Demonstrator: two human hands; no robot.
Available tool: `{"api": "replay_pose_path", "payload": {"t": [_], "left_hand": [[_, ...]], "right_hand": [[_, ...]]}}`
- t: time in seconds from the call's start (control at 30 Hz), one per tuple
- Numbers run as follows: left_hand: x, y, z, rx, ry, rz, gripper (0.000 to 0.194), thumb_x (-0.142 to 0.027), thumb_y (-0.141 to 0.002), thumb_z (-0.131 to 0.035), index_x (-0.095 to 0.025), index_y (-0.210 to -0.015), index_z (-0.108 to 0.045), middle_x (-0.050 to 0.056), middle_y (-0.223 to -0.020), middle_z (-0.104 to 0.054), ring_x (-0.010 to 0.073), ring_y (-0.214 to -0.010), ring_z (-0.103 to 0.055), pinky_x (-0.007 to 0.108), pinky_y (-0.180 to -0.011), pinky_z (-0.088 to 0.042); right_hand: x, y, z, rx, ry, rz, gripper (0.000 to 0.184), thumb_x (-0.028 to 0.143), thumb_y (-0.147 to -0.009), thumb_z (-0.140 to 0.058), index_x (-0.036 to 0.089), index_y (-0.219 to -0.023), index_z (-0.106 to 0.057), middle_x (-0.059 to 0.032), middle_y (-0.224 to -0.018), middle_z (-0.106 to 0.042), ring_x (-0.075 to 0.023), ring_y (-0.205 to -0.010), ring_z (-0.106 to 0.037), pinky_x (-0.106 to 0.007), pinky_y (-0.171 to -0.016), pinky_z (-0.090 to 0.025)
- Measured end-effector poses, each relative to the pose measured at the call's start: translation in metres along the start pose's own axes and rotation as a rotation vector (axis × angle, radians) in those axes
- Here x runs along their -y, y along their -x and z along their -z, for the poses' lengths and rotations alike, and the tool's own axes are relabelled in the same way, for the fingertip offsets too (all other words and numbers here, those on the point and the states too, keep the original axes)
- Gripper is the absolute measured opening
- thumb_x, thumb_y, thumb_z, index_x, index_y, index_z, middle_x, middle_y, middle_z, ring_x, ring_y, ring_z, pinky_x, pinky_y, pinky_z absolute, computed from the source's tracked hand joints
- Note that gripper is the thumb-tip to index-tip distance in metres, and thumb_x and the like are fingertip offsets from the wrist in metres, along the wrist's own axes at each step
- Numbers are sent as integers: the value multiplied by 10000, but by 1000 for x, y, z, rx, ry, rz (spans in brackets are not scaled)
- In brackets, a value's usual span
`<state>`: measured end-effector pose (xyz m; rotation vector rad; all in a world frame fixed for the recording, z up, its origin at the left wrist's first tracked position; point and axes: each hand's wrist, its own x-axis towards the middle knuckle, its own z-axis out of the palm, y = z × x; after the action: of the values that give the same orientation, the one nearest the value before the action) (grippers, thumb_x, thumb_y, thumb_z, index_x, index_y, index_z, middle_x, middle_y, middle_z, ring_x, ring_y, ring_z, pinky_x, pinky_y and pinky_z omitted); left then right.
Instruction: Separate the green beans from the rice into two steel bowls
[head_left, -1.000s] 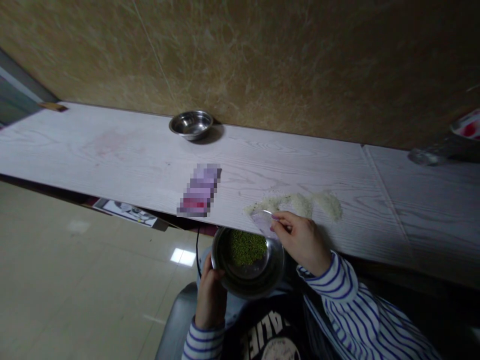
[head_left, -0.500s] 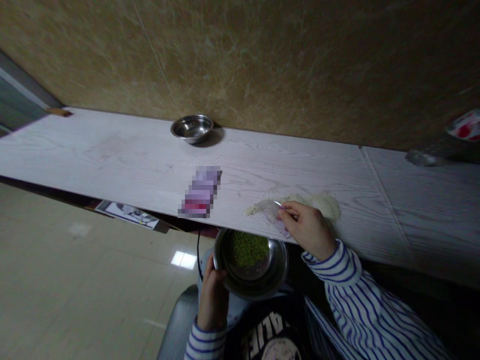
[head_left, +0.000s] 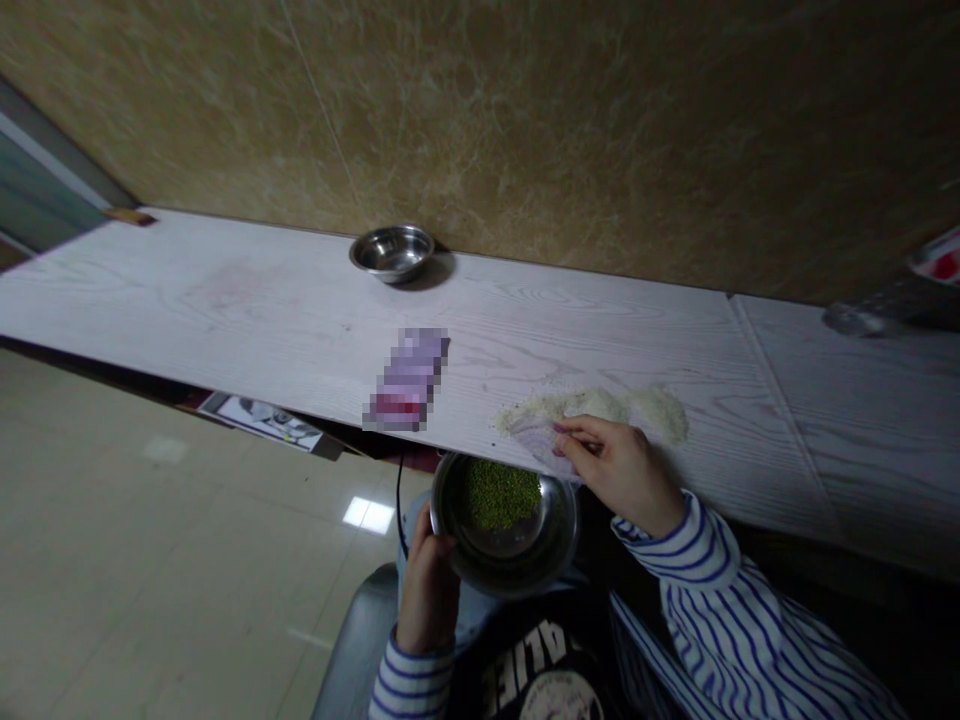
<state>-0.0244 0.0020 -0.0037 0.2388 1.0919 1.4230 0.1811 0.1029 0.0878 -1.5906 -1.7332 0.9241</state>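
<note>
My left hand is closed on the left rim of a steel bowl, held over my lap below the table edge. Green beans, probably mung beans, lie along its far side. Above the table's front edge, my right hand pinches a thin, see-through rounded sheet; its exact kind is unclear. The sheet lies low over the tabletop, just beyond the bowl. White grains like rice spread in an uneven heap behind and right of the sheet, with a few dark specks among them.
A second, smaller steel bowl stands by the wall. Left of the grains lies a blurred purple phone-shaped object. A clear plastic bottle lies at the right. An open drawer or shelf shows under the table.
The sheet has tipped flatter against the tabletop, its bright edge no longer showing. My right hand has shifted slightly. The left hand and bowl stay nearly still; the whole view moved a little.
</note>
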Motion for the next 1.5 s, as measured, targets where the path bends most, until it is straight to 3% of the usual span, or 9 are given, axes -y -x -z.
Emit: {"api": "replay_pose_path", "payload": {"t": [0.43,1.13,1.5], "left_hand": [[0,0,2,27,3,-13,518,-227,-683,-634,-240,-1202,-648,54,-1139,-693,305,-1123,-581,410,-945,-447],[-2,1,1,4,-9,-12,494,-229,-645,-652,-227,-1139,-669,55,-1110,-706,318,-1157,-576,420,-979,-436],[-1,0,2,-4,-6,-18,470,-227,-646,-650,-240,-1115,-669,53,-1147,-701,308,-1167,-567,408,-977,-445]], "right_hand": [[-9,-2,3,-53,38,6,195,273,-871,-565,180,-947,-718,-71,-801,-782,-209,-736,-754,-308,-650,-591],[0,-1,-13,33,-36,33,184,267,-872,-566,177,-952,-706,-73,-824,-785,-207,-773,-758,-327,-705,-605],[-4,-6,-15,1,-34,31,213,271,-862,-576,170,-988,-714,-82,-836,-785,-212,-782,-757,-333,-699,-605]]}}
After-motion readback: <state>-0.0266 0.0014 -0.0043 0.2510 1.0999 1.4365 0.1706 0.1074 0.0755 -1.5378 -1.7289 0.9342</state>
